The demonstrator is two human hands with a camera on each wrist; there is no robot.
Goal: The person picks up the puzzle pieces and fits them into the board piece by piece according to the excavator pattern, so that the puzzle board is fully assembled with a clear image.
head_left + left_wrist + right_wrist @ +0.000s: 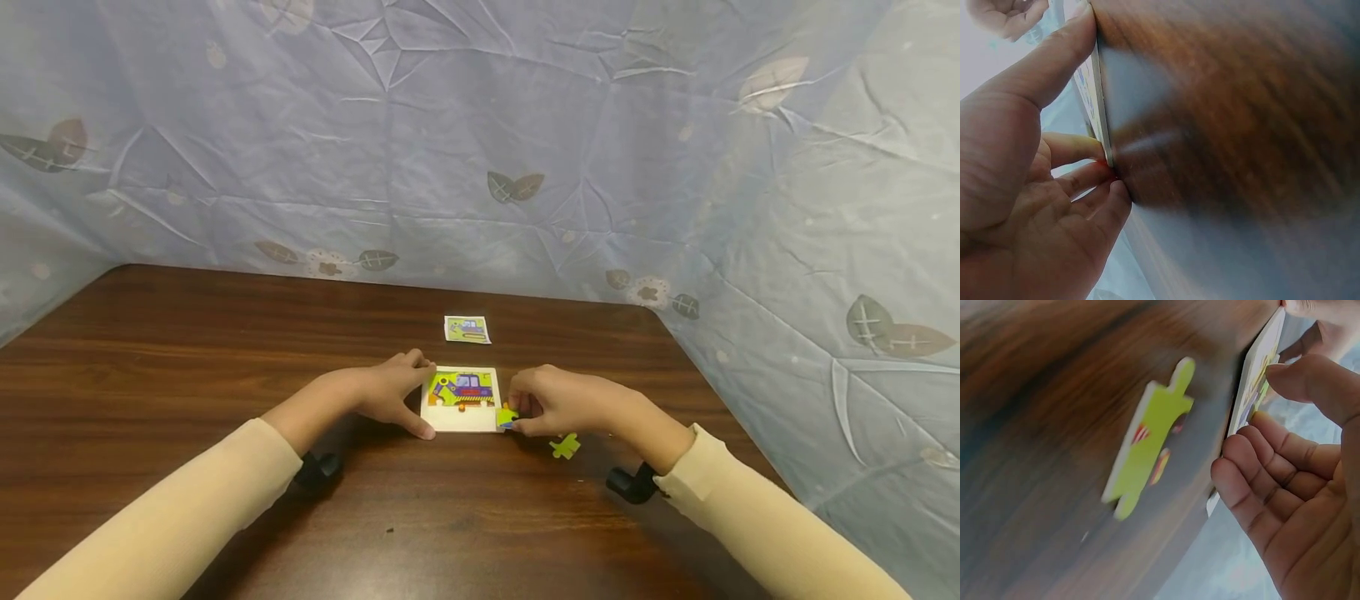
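I have the white tray (461, 423) in the middle of the head view, lying flat on the dark wooden table (225, 350), with joined puzzle pieces (467, 387) showing a purple digger across its far part and plain white along its near strip. The left hand (390, 393) grips the tray's left side, its thumb at the near left corner and its fingers along the far end of that side; my left wrist view shows the thumb and fingertips against the tray's edge. At the tray's right side, by the near corner, the right hand (558, 400) pinches a green and blue piece (506, 417) between thumb and fingers; I cannot tell whether that piece touches the rim. To the right of the tray and a little nearer to me lies a loose green piece (565, 446), flat on the wood, and my right wrist view gives me its rounded tabs and a small red-and-white striped patch. Just beyond the tray sits a small picture card (467, 330) with a similar digger. Pale sleeves (180, 508) reach in from both sides of the tray, and a leaf-patterned cloth (450, 125) hangs well behind it.
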